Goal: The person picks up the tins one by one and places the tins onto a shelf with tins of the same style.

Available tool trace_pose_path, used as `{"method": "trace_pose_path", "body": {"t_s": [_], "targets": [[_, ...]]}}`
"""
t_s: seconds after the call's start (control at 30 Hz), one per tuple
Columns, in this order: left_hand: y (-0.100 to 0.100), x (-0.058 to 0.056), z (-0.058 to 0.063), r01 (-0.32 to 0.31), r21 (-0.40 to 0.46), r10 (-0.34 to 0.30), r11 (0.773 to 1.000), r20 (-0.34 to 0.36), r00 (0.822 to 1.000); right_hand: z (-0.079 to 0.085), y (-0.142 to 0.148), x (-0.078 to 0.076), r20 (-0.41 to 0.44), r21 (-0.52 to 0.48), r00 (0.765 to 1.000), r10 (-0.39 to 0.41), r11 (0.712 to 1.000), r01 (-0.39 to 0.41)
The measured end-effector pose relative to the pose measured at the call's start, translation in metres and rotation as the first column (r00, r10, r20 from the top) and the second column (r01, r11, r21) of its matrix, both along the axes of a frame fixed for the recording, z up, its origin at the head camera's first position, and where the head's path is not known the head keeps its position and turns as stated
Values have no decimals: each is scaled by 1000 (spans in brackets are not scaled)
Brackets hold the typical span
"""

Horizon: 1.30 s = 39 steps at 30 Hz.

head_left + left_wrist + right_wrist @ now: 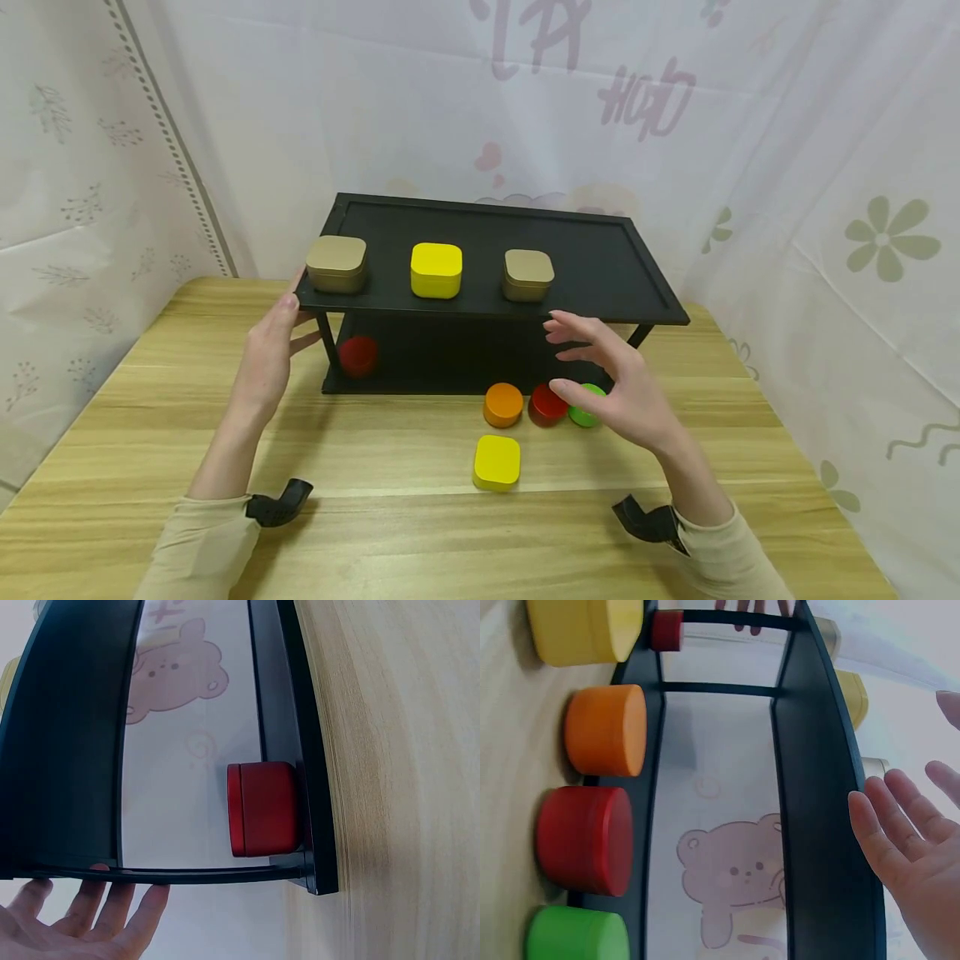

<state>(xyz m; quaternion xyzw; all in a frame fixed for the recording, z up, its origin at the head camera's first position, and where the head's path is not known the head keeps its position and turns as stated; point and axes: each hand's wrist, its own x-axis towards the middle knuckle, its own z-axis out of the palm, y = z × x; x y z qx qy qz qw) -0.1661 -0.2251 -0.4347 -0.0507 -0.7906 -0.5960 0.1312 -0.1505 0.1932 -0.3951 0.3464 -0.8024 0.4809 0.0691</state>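
Note:
A black two-tier rack (480,229) stands on the wooden table. On its upper tier, a beige square tin (337,265), a yellow tin (437,271) and a second beige tin (528,276) sit along the front. A red tin (266,810) rests on the lower tier at the left end. My left hand (266,354) touches the rack's left end, fingers fairly straight against its side in the left wrist view. Holding nothing, my right hand (611,375) hovers by the front edge, thumb and fingers spread apart, overlapping a red round tin (547,407) and a green tin (584,413) in the head view.
On the table before the rack stand an orange round tin (502,406) and, nearer me, a yellow square tin (497,463). A patterned white cloth (420,100) hangs behind the rack and on both sides.

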Motion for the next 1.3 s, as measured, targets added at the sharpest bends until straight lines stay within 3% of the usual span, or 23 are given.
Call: {"method": "trace_pose_path", "body": {"t_s": [0.6,1.3], "targets": [[1,0,0,-2,15,1,1000,10,1000,-29,-1,6,52,64,998,23,998,-26],[0,-1,-2,18,56,-17,998,-16,1000,-49,-8,8,87,152,994,64,986,-76]]}}
